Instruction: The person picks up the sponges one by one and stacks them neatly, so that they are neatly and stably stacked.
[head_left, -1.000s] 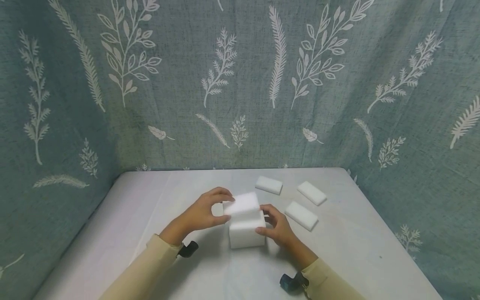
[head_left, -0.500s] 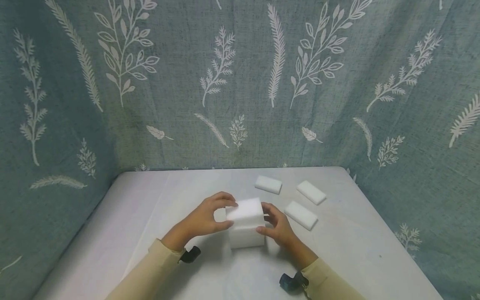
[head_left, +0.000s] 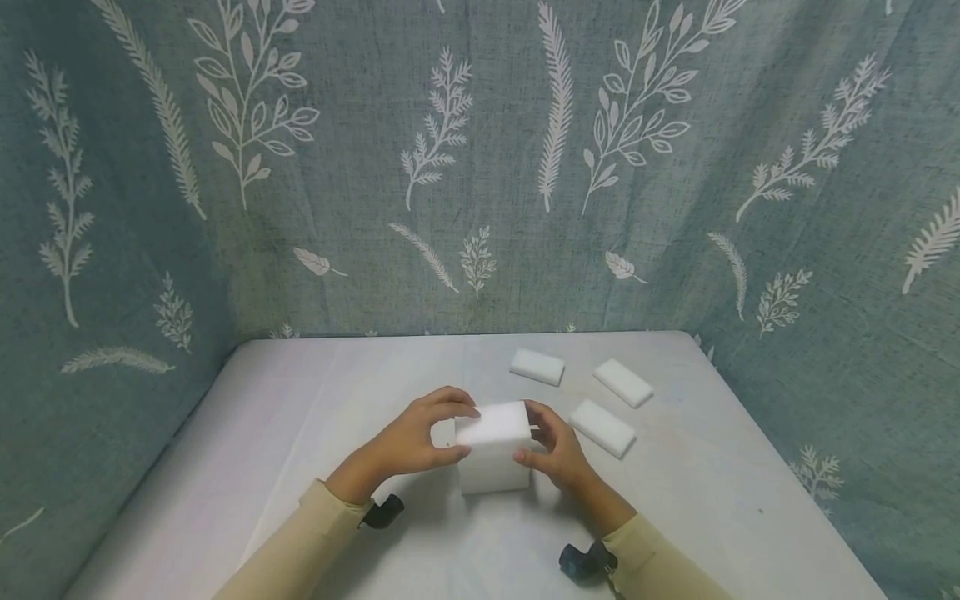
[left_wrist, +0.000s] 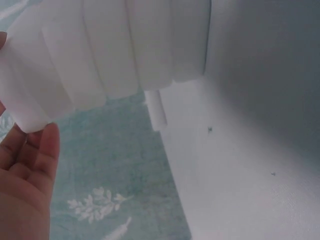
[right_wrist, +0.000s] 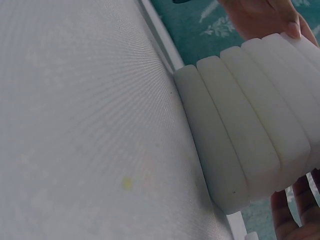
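Several white, rounded-edged sponge-like blocks stand piled one on another as a stack [head_left: 493, 471] on the table, their seams showing in the left wrist view's stack [left_wrist: 112, 50] and the right wrist view's stack [right_wrist: 240, 125]. My left hand [head_left: 420, 433] pinches the top block [head_left: 491, 423] at its left end, thumb on the near side and fingers on the far side. Around the right end of the stack curves my right hand [head_left: 558, 450], its thumb against the near face and its fingers behind. The upper blocks line up closely with those below.
Three loose white blocks lie on the white table [head_left: 697, 483] behind and right of the stack: a far block [head_left: 537, 367], a right block [head_left: 623, 383] and a nearer block [head_left: 602, 427]. A leaf-patterned green curtain [head_left: 480, 167] surrounds the table's back and sides.
The top block has come toward me, slightly right and down, from set back to flush over the stack. My left hand moved with it; the right hand has hardly moved.
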